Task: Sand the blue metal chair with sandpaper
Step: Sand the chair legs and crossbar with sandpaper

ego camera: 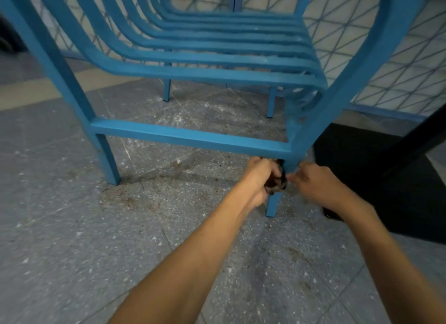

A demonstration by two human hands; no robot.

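The blue metal chair (193,138) stands on the floor in front of me, its slatted seat above and a low crossbar between the near legs. A dark, crumpled piece of sandpaper (276,182) is wrapped against the near right leg (274,205), just under the crossbar joint. My left hand (258,176) is closed on the sandpaper from the left side of the leg. My right hand (313,181) reaches in from the right, with its fingertips at the leg and the sandpaper's edge; blur hides whether it pinches the paper.
The grey speckled floor (96,227) carries white dust and rusty brown specks around the chair legs. A dark panel (376,169) lies close to the right of the leg. A blue-framed wire mesh fence (398,65) stands behind the chair.
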